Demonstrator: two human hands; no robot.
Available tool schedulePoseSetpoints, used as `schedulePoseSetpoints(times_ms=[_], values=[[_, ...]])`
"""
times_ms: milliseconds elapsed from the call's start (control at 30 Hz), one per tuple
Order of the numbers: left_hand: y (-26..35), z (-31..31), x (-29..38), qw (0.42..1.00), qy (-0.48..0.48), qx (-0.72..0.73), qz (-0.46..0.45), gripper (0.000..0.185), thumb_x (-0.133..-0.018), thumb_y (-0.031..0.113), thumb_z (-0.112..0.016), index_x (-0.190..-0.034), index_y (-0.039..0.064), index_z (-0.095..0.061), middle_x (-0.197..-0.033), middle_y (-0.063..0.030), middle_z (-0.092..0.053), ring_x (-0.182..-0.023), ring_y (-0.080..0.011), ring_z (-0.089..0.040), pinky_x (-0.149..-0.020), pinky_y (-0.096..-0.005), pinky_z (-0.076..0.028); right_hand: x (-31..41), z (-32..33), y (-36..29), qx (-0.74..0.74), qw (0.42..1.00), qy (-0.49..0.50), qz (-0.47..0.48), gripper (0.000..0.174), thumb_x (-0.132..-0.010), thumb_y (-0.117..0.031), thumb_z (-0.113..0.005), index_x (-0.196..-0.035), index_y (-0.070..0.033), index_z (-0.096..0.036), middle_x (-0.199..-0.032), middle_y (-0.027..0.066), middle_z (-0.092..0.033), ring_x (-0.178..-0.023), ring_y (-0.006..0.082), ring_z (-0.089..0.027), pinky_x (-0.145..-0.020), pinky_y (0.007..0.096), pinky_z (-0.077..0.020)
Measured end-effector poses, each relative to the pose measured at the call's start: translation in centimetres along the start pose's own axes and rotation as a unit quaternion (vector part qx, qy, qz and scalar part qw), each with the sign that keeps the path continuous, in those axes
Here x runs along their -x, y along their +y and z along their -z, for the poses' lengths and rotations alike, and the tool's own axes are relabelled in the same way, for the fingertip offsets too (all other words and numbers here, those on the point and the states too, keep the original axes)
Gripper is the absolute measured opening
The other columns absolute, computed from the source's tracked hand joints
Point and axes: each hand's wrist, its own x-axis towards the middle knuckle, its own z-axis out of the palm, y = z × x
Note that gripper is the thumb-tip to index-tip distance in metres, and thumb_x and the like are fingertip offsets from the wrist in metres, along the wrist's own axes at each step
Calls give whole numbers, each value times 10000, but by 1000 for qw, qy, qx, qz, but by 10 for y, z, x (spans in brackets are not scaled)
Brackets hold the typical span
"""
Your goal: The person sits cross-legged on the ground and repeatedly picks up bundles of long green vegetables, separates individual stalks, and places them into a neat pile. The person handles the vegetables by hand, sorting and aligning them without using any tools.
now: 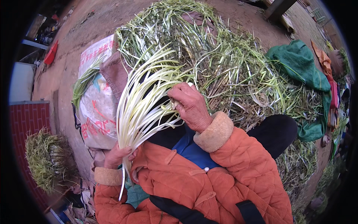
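Observation:
My left hand is closed around the lower end of a bunch of pale yellow-green leafy stalks, which fan upward and to the right. My right hand is at the right side of the bunch, its fingers pinched on some of the leaf tips; a small whitish thing shows between the fingers. Just past the hands spreads a large heap of loose green and withered stalks. A smaller green bunch rests on a white woven sack with red printing to the left.
A green mesh sack lies at the right edge of the heap. Tied greenery stands at the lower left near a red brick-patterned surface. A red plastic scoop-like object is on the ground at upper left. A dark post rises at the top right.

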Motion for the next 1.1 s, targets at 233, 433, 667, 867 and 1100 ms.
schedulePoseSetpoints(times_ms=[233,433,667,867,1100], values=[[-4,-7,-2,1000,-3,-12,-19,520,-763,289,-692,-1136,-14,-491,-755,-83,-584,-549,-109,-494,-464,-216,-383,7,-17,-25,26,990,-122,58,353,-613,-1,-637,-948,-105,-600,-966,88,-521,-858,300,-527,-767,378,-435],[-9,-9,-3,1000,9,20,-21,464,-760,270,-688,-1086,-13,-517,-730,-81,-582,-531,-106,-489,-450,-220,-381,23,-20,-15,8,990,-119,79,321,-629,-2,-628,-934,-90,-580,-1005,85,-535,-867,300,-520,-752,385,-437],[-3,-16,-5,998,47,-52,-11,341,-765,216,-697,-996,3,-566,-731,-56,-594,-569,-103,-530,-490,-220,-417,16,-15,-18,-8,994,-97,47,296,-715,-34,-566,-1002,-105,-574,-786,36,-539,-731,264,-516,-668,370,-392],[4,-33,-4,988,100,-117,24,232,-776,159,-697,-939,29,-595,-742,-18,-605,-640,-86,-560,-554,-216,-441,8,-13,-27,96,979,-120,132,230,-738,-107,-556,-961,-156,-584,-769,19,-508,-726,212,-525,-651,340,-379],[13,-42,-7,986,82,-146,23,187,-794,162,-682,-912,42,-600,-725,0,-601,-639,-71,-555,-563,-209,-435,2,-13,-32,156,952,-111,239,94,-713,-182,-539,-791,-136,-514,-762,15,-439,-679,188,-473,-606,320,-369]])
